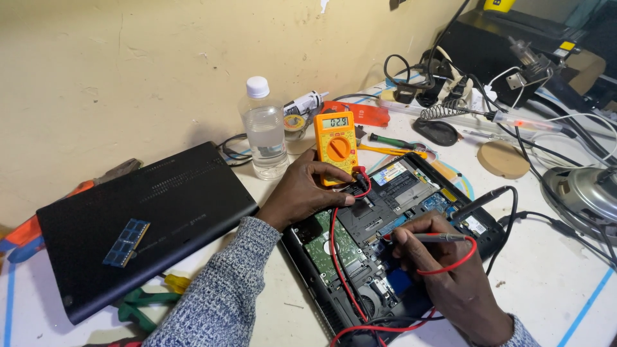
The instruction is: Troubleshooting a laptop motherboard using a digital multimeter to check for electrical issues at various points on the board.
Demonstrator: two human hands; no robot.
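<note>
1. Two hands are in view, both yours. Your left hand [307,189] rests on the opened laptop [392,244], fingers curled and pressing near the base of the multimeter [335,146]; whether they pinch the black lead there, you cannot tell from this angle.
2. Your right hand [450,270] has its fingers closed around one red-wired test probe [432,237], a slim dark rod whose tip touches the laptop's circuit board.
3. One multimeter: an orange plastic box with a round dial and a small grey display, standing at the laptop's far edge, just beside your left hand.
4. Two test leads run from it, one red [340,270] and one black, looping over the exposed laptop.
5. One laptop lies bottom-up on the counter [553,283], showing a green hard-drive board, a blue patch and a round fan.
6. One flat matte black bottom cover [173,205] lies to your left, with one blue memory stick [126,242] resting on it.
7. One clear plastic water bottle [264,128] with a white cap stands behind the cover, near the wall.
8. One round wooden disc [503,159] lies on the white counter, well apart from your hands.
9. One coiled wire soldering-iron stand [440,115] sits behind the laptop.
</note>
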